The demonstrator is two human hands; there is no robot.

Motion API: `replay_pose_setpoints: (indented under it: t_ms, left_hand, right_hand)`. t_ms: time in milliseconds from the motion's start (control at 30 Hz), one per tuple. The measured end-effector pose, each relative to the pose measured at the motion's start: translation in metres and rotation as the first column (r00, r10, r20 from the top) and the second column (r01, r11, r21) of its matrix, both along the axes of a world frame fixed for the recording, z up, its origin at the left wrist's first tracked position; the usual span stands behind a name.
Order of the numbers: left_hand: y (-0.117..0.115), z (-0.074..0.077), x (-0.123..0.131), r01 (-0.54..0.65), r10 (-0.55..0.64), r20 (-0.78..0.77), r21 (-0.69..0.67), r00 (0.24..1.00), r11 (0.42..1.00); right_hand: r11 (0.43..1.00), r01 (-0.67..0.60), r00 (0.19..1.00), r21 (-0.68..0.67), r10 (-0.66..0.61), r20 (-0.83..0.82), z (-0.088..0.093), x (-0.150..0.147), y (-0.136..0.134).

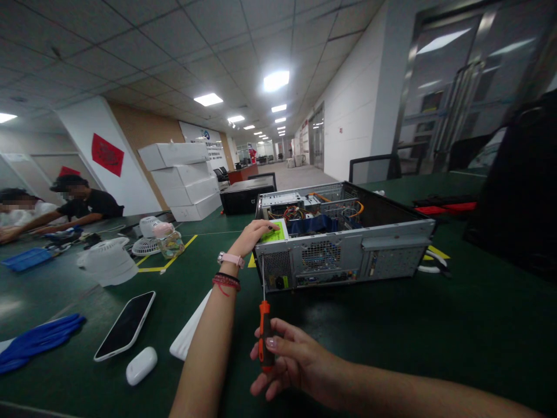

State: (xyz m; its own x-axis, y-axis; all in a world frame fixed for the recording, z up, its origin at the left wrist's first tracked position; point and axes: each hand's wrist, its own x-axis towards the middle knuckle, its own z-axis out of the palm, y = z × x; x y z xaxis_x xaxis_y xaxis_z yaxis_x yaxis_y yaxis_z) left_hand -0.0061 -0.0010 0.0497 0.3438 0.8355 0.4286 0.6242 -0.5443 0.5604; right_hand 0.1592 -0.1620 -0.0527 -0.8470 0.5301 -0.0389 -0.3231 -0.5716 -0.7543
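An opened desktop computer case lies on its side on the green table, its rear panel towards me and its inner parts and cables exposed. My left hand lies on the near left corner, fingers stretched over the power supply with its bright yellow-green label. Below that corner, my right hand grips an orange and black screwdriver between thumb and fingers. The screwdriver's thin shaft points up at the left edge of the rear panel; whether its tip sits in a screw I cannot tell.
To the left are a phone, a white earbud case, blue gloves, a blue tray and white fan parts. Stacked white boxes and a black case stand behind. Two people sit at the far left.
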Motion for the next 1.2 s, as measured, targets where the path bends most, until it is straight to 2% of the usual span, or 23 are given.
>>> replay_pose_setpoints:
  t_ms: [300, 533, 733, 867, 1067, 1200]
  left_hand:
    - [-0.002, 0.002, 0.001, -0.01, 0.01, -0.017, 0.001, 1.0, 1.0]
    - [-0.001, 0.001, 0.001, -0.004, 0.004, -0.014, -0.005, 1.0, 1.0]
    - [-0.003, 0.002, 0.001, -0.003, 0.003, -0.008, -0.02, 1.0, 1.0]
    - [-0.003, 0.002, 0.001, -0.001, 0.001, -0.006, -0.011, 1.0, 1.0]
    - [0.001, 0.001, 0.0, -0.008, 0.008, -0.018, -0.002, 1.0, 1.0]
    - [0.001, 0.001, 0.0, -0.012, 0.012, -0.016, -0.012, 1.0, 1.0]
  right_hand:
    - [1.0, 0.011, 1.0, -0.002, -0.011, 0.018, 0.003, 0.001, -0.001]
    - [0.993, 0.11, 0.986, -0.039, -0.104, 0.133, 0.002, 0.0, -0.003]
    - [0.999, 0.014, 0.999, -0.045, -0.012, 0.04, 0.001, 0.001, -0.003]
    - [0.999, 0.031, 0.999, -0.005, -0.031, 0.031, 0.006, 0.001, -0.004]
    - [0.995, 0.091, 0.985, 0.038, -0.096, 0.145, 0.013, 0.003, -0.004]
    - [0.992, 0.121, 0.975, 0.021, -0.123, 0.188, 0.016, 0.003, -0.004]
